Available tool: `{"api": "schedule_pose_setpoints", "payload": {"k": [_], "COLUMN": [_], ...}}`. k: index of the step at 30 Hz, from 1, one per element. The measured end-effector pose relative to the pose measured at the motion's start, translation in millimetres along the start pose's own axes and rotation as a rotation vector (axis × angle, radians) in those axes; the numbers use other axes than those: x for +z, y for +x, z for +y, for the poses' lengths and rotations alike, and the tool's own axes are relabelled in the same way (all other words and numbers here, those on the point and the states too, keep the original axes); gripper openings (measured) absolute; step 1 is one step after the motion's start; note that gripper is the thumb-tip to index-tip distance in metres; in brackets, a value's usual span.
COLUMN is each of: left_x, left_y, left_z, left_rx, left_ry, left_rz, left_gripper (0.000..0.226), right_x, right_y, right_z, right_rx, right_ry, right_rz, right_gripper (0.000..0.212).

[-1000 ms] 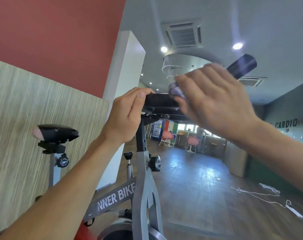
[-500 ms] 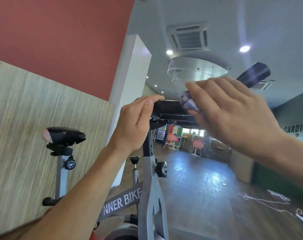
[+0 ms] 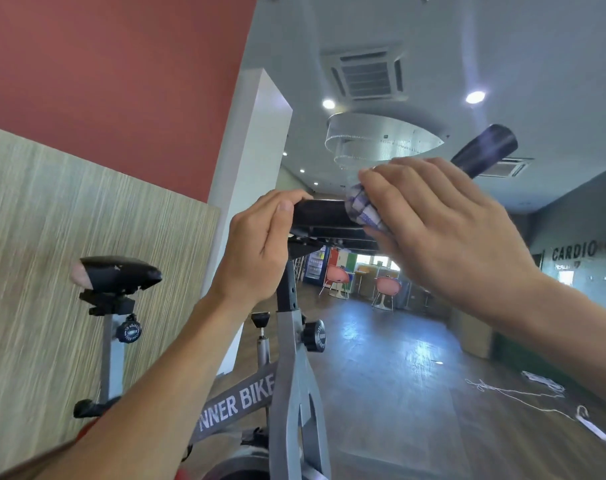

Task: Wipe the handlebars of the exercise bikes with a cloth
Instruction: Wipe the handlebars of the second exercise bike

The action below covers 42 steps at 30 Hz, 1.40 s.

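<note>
A grey exercise bike [image 3: 291, 386] stands right in front of me, its black handlebar [image 3: 320, 214] raised at eye level. My left hand [image 3: 260, 251] grips the handlebar's left part, fingers curled over the top. My right hand [image 3: 443, 230] holds a white and blue checked cloth [image 3: 362, 209] around the bar, just right of the middle. The handlebar's right grip end [image 3: 485, 148] sticks up past my right knuckles. Most of the cloth is hidden under my right hand.
The bike's black saddle [image 3: 116, 273] on its post stands at the left, close to a wood-panelled wall [image 3: 35, 271]. A white pillar [image 3: 249, 161] rises behind the bike. White cords [image 3: 523, 396] lie on the wooden floor at the right. Pink chairs [image 3: 338, 277] stand far back.
Both hands have stayed on the handlebar while the view shifted slightly. My right hand with the cloth has slid a little to the right along the bar.
</note>
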<state>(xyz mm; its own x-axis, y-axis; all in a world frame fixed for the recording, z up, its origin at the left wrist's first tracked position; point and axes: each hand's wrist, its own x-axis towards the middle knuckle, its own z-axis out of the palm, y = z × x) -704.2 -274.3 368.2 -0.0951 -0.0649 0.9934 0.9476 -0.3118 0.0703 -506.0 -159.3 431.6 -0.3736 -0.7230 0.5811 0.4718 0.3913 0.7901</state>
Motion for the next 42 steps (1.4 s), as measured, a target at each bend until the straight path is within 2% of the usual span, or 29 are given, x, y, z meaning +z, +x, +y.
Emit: {"api": "schedule_pose_setpoints", "payload": {"k": [5,10,16,18,25,28,32,35,39,42], "left_x": [3.5,-0.2,-4.3,-3.7,1.2,-0.1,1.1,6.9,11.1,7.7], "left_y": [-0.6,0.1,-0.3,-0.7,-0.7,-1.3,-3.0,-3.0,-2.9,-1.2], "left_z": [1.1,4.0,1.4,1.3,6.5,4.7,5.9,7.5,6.9,5.3], "left_rx": [-0.011,0.051,0.022,0.021,0.048,0.042,0.03,0.025,0.041,0.05], "left_ry": [-0.013,0.054,0.06,0.054,0.08,0.089,0.068,0.084,0.114,0.13], "left_rz": [0.025,0.014,-0.026,-0.016,0.066,0.049,0.051,0.102,0.138,0.113], "left_gripper": [0.038,0.037,0.038,0.037,0.038,0.04,0.038,0.039,0.038,0.04], "right_x": [9.8,20.2,2.6,7.5,24.5,15.6,6.3,11.2,21.8,16.5], "right_y": [5.2,19.5,12.3,15.7,27.8,10.1,-1.5,2.4,1.8,4.8], "right_z": [-12.6,-38.1,6.8,3.8,-32.3,-13.1,33.3,25.6,-13.1,-8.2], "right_rx": [0.084,0.046,0.12,0.139,0.054,0.01,0.117,0.166,0.058,-0.024], "right_ry": [-0.02,-0.003,0.025,0.003,-0.018,0.001,-0.027,0.031,0.102,0.113], "right_rz": [0.039,0.02,0.073,0.085,0.043,0.073,0.143,0.194,0.188,0.157], "right_gripper": [0.038,0.039,0.033,0.033,0.038,0.036,0.035,0.035,0.031,0.03]}}
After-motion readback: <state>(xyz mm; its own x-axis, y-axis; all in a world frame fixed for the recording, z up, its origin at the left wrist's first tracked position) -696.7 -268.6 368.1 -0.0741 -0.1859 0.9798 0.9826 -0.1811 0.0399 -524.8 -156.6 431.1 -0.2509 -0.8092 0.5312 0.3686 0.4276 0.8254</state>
